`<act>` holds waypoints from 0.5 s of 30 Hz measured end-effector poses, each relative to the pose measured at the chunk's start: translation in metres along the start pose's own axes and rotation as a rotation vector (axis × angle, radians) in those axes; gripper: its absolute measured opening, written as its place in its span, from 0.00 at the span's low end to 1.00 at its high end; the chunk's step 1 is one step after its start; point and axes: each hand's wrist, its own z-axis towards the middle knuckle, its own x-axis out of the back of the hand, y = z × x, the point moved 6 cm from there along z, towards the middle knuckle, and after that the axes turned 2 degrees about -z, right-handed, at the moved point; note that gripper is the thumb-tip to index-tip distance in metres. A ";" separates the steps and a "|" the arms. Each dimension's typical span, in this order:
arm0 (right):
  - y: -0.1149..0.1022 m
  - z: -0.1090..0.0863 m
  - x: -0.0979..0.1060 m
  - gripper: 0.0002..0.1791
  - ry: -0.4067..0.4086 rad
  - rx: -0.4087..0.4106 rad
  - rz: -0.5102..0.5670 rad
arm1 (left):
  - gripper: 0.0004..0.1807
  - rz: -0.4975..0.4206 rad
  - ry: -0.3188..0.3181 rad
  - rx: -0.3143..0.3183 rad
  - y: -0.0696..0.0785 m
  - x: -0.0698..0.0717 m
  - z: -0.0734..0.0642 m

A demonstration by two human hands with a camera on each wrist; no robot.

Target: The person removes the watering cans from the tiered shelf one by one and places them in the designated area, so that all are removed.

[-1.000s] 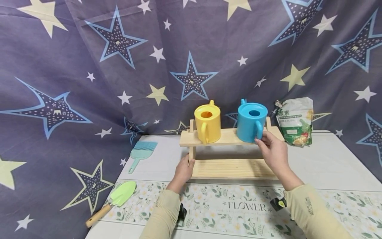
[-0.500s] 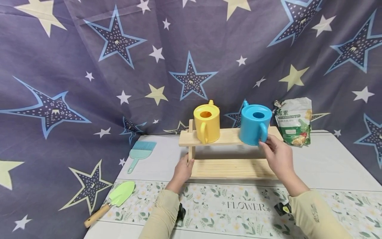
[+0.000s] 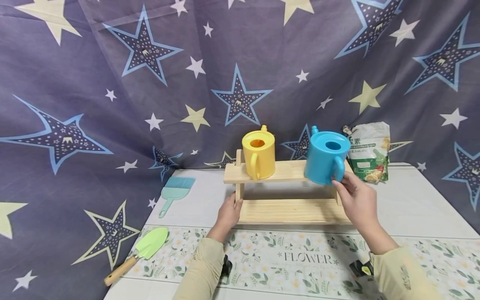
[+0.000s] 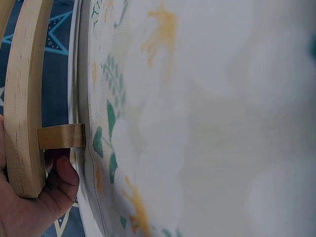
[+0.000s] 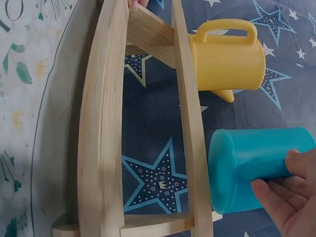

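A two-tier wooden shelf point(image 3: 289, 171) stands on the table. My left hand point(image 3: 228, 213) grips its left end, at the upright by the lower board; in the left wrist view the fingers point(image 4: 66, 173) curl round the wood. On the top board's left sits a yellow watering can point(image 3: 265, 156), upright, handle towards me. My right hand point(image 3: 358, 202) pinches the lower handle of a blue watering can point(image 3: 322, 160) at the board's right. This can leans slightly, its base overlapping the front edge; the right wrist view shows the base point(image 5: 217, 170) close to the board, contact unclear.
A white and green bag point(image 3: 369, 154) stands behind the shelf's right end. To the left lie a teal brush point(image 3: 178, 189) and a green trowel point(image 3: 151, 243) with a wooden handle. A starry curtain point(image 3: 168, 104) hangs behind the table.
My right hand has brought the blue watering can to the right and a little towards me, and it now leans slightly. My left hand keeps its grip on the shelf; the yellow can stays in place.
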 end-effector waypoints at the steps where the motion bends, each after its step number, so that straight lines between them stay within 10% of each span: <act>1: 0.000 -0.001 0.001 0.15 0.003 0.002 -0.001 | 0.26 0.001 0.000 0.000 0.000 0.000 0.000; 15: 0.001 -0.010 0.020 0.17 0.049 0.055 -0.041 | 0.25 -0.021 -0.014 0.025 0.000 0.000 -0.001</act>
